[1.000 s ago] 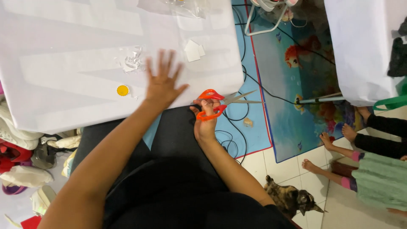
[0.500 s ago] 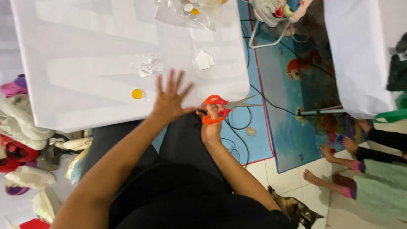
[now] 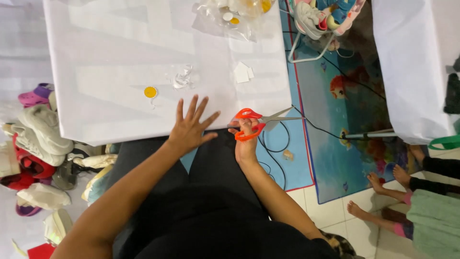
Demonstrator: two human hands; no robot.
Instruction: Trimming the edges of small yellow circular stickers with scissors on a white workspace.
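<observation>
In the head view, the scissors (image 3: pixel 254 122) have orange handles and grey blades that stand open and point to the right, at the near right corner of the white sheet (image 3: pixel 120 52) on the table. At the far edge of the sheet lies a clear plastic bag (image 3: pixel 230 17) with small yellow and white pieces in it, and on the sheet there are a small yellow round disc (image 3: pixel 150 91), a crumpled clear wrapper (image 3: pixel 181 79) and two small white paper pieces (image 3: pixel 243 73). The right hand (image 3: pixel 245 144) has its fingers closed through the handles of the scissors, while the left hand (image 3: pixel 189 128) lies flat on the near edge of the sheet with all fingers spread and holds nothing.
</observation>
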